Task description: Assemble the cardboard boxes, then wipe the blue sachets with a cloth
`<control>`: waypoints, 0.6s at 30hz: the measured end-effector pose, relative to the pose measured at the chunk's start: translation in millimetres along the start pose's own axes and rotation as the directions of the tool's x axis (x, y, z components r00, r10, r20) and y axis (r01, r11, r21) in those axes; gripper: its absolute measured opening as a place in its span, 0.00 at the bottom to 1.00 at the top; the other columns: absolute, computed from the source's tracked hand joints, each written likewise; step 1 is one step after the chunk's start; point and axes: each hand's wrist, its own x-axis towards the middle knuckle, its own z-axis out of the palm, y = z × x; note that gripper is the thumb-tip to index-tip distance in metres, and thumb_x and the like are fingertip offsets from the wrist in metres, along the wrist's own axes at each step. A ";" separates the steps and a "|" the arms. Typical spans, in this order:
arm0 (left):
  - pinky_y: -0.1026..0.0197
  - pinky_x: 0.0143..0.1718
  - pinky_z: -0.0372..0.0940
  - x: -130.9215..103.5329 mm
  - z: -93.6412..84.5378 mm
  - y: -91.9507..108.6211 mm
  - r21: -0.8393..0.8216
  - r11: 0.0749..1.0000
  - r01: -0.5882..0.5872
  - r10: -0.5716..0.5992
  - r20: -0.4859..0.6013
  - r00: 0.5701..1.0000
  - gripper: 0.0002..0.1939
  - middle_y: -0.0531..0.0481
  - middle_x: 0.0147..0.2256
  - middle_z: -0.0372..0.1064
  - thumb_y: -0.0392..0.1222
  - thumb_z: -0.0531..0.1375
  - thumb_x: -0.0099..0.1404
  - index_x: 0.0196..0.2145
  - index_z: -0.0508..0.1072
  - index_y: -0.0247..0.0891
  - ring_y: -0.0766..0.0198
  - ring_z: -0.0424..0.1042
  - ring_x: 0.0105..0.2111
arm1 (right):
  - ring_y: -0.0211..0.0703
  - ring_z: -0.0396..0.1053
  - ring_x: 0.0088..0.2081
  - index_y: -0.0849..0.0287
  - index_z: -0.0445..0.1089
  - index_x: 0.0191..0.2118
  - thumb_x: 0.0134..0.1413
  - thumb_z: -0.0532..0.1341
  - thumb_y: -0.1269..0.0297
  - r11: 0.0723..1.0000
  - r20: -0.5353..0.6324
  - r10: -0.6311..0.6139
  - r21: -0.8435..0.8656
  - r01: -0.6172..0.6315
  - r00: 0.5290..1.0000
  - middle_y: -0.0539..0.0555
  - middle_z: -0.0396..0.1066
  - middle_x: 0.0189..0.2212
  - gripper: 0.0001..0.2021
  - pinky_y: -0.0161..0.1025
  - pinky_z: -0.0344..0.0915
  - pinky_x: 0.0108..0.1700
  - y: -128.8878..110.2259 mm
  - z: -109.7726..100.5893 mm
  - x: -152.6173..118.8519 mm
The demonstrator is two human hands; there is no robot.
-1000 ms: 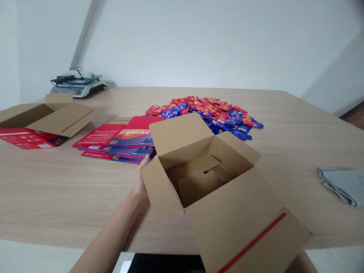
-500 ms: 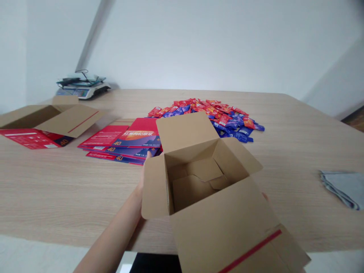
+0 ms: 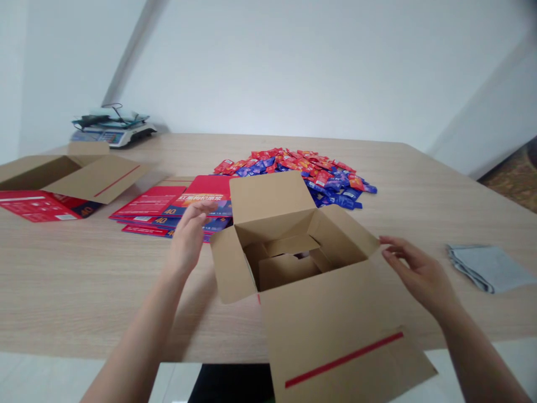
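An open cardboard box (image 3: 314, 319) stands at the table's front edge, its brown top flaps spread outward. Inside, the bottom flaps overlap unevenly and leave a small gap. Left of the box, my left hand (image 3: 188, 235) is raised and open, its fingers stretched forward in front of the stack of flattened red and blue cartons (image 3: 168, 202). On the other side, my right hand (image 3: 419, 274) is open, with fingertips at the corner of the right flap; whether they touch it I cannot tell.
Behind the box lies a heap of red and blue pouches (image 3: 293, 168). Another open carton (image 3: 54, 204) sits at the left. A weighing scale (image 3: 115, 134) with items on top stands at the back left. A folded grey cloth (image 3: 489, 268) lies on the right of the table (image 3: 84, 291).
Both hands have come away from the box's sides, the left up and leftward, the right out to the right. The box has turned slightly, and a gap now shows between its bottom flaps.
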 end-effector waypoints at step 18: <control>0.50 0.53 0.67 -5.4 -18.7 -0.6 0.281 0.960 -0.022 0.059 -0.122 0.991 0.14 0.45 0.48 0.74 0.49 0.56 0.66 0.44 0.75 0.41 0.51 0.73 0.50 | 0.53 0.75 0.41 0.53 0.64 0.59 0.57 0.59 0.41 0.994 0.224 0.087 -0.077 -0.071 0.971 0.59 0.74 0.43 0.30 0.49 0.74 0.40 29.1 -27.8 2.8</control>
